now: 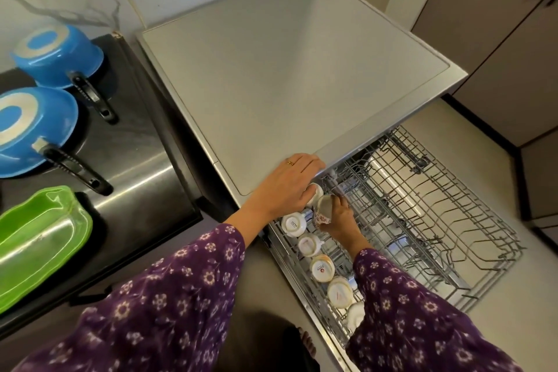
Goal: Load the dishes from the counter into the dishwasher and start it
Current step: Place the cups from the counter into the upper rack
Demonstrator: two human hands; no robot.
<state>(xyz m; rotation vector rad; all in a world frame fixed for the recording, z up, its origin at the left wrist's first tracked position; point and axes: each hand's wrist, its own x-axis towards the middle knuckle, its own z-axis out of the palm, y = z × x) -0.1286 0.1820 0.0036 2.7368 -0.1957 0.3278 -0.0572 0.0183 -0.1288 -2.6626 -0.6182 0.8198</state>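
The silver dishwasher (pixel 287 75) stands open with its wire rack (pixel 428 220) pulled out. Several white cups sit upside down in a row along the rack's left side, such as one (pixel 293 224) and another (pixel 322 268). My right hand (pixel 339 220) holds a floral-patterned cup (pixel 323 211) tilted over the rack's near-left corner. My left hand (pixel 287 187) rests at the dishwasher's top front edge, its fingers touching an upturned white cup (pixel 315 194) just below.
On the dark counter (pixel 129 160) to the left lie two blue pans (pixel 60 51) (pixel 30 130) upside down with black handles, and a green dish (pixel 39 238). Brown cabinets (pixel 498 39) stand at the right. Most of the rack's right side holds nothing.
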